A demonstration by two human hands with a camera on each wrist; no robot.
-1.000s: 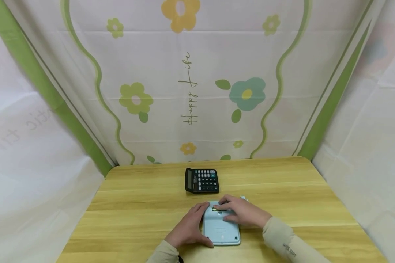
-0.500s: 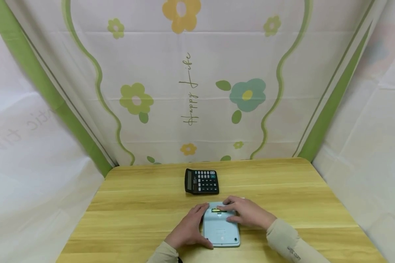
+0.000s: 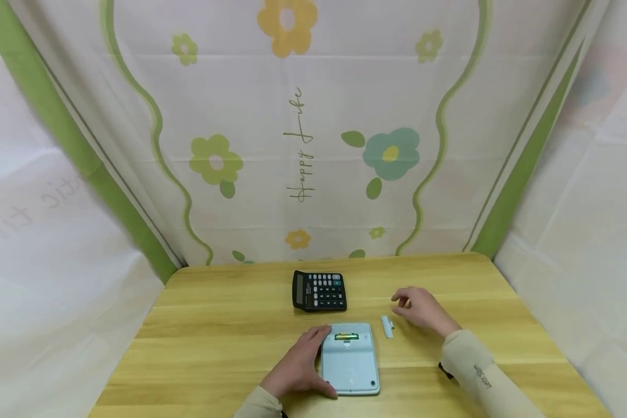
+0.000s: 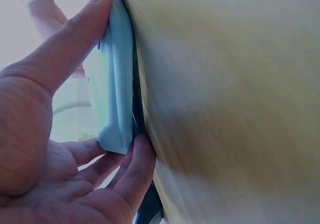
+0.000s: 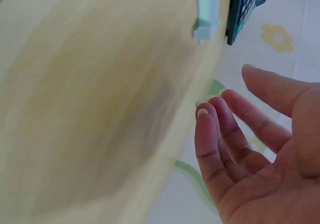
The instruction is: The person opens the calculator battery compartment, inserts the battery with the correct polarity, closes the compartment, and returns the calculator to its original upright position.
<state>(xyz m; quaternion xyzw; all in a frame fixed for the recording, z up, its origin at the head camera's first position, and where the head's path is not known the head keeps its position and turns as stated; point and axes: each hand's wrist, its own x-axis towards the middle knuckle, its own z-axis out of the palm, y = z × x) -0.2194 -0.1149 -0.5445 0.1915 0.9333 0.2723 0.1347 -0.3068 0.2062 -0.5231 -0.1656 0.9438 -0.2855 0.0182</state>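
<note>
A light blue calculator (image 3: 349,366) lies face down on the wooden table, its back showing an uncovered battery compartment with a battery (image 3: 346,336) inside. My left hand (image 3: 299,363) grips its left side, thumb at the near corner and fingers at the far one. In the left wrist view, the thumb presses one end of the calculator's edge (image 4: 119,84) while fingers curl about the other end. Off to the right, my right hand (image 3: 422,307) is raised with loosely bent fingers and nothing in it. Just left of that hand lies the small light blue battery cover (image 3: 386,327).
A black calculator (image 3: 320,290) rests face up beyond the blue one. The wooden table (image 3: 214,325) ends at a far edge against a white flowered cloth (image 3: 313,145), with more cloth hanging on both sides.
My right hand has left the battery compartment and moved right and away, baring the battery and the cover on the table. The left hand keeps its grip on the blue calculator.
</note>
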